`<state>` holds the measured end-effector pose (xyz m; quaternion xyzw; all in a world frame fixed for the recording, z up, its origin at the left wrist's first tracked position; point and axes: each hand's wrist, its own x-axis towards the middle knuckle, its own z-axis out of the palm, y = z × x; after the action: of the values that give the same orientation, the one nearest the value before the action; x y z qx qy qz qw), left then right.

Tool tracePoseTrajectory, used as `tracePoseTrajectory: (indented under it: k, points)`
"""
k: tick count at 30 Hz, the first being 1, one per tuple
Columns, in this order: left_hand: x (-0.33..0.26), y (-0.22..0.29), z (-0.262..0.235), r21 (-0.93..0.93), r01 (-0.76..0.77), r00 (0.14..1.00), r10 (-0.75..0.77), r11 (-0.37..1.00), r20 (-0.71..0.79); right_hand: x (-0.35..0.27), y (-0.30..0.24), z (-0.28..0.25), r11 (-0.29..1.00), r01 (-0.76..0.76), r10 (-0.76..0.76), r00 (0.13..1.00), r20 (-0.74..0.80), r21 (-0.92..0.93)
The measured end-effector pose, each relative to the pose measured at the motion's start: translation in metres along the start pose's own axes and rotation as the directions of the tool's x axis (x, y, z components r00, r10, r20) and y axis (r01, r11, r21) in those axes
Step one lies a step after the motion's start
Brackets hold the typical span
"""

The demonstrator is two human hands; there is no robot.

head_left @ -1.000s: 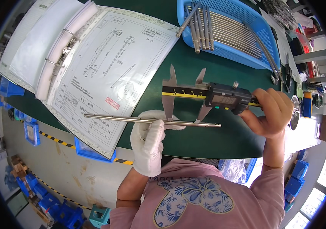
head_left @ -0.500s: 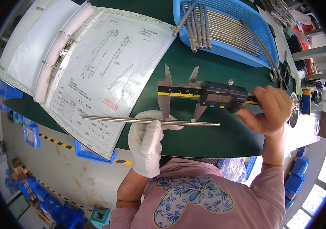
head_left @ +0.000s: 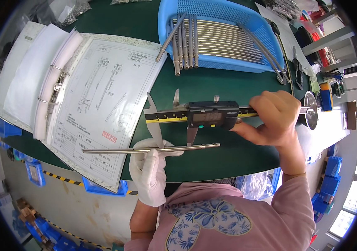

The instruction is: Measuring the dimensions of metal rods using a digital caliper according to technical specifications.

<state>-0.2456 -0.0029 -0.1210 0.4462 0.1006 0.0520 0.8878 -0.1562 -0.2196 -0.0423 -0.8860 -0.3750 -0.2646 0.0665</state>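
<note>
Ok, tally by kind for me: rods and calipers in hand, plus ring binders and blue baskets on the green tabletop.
Metal rod, in the gloved left hand: 1
Digital caliper, in the bare right hand: 1
Ring binder, open: 1
Blue basket: 1
Total: 4

Red stamp (head_left: 109, 137) on drawing (head_left: 99, 94), numerals (head_left: 166, 115) on caliper (head_left: 212, 107)

On the green worktop (head_left: 186, 85) before you, a ring binder (head_left: 58, 87) lies open at your left, showing a printed drawing (head_left: 97, 94). A blue perforated basket (head_left: 228, 62) stands toward the far side; a round metal dish (head_left: 311, 111) sits at your right. Down to your left, black-and-yellow striped tape (head_left: 63, 178) crosses the floor (head_left: 90, 213).
</note>
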Motion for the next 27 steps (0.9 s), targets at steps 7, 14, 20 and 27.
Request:
tracePoseTrajectory:
  k: [7,14,20,27]
  points:
    - [-0.002,0.006,-0.001,0.098,0.111,0.994,-0.111,0.989,-0.009,0.002,-0.002,0.005,1.000,0.008,-0.008,1.000,-0.011,0.005]
    - [-0.004,0.006,-0.006,-0.030,0.123,0.992,-0.122,0.992,0.039,0.005,0.000,0.012,0.998,0.047,-0.047,0.999,-0.001,0.040]
    - [-0.002,0.009,-0.005,-0.025,0.177,0.984,-0.176,0.984,0.036,0.005,0.002,0.013,0.999,0.032,-0.033,0.999,0.012,0.030]
    - [-0.003,0.008,-0.004,-0.019,0.165,0.986,-0.165,0.986,0.028,0.005,0.003,0.015,0.998,0.023,-0.024,1.000,0.013,0.054]
